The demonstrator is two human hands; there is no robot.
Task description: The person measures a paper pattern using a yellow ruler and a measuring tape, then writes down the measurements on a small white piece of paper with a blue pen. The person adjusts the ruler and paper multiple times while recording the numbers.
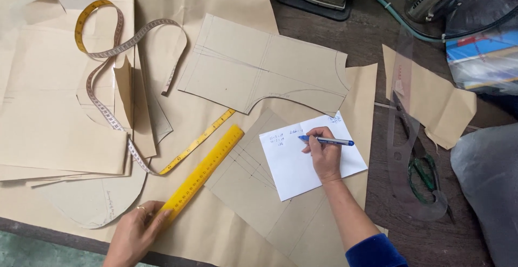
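My right hand (324,151) grips a blue pen (330,141) with its tip on a white sheet of paper (294,170) that bears a few handwritten notes. The sheet lies on a brown paper pattern piece (253,191) with pencil lines. My left hand (135,232), a ring on one finger, rests with fingertips on the near end of a yellow ruler (202,175) lying diagonally across the brown paper.
A yellow and white measuring tape (116,45) loops over stacked brown pattern pieces (54,116) at left. Another cut pattern piece (264,67) lies at top centre. A clear curved ruler (402,137) and green-handled scissors (423,170) lie at right, a grey cloth (488,180) beyond.
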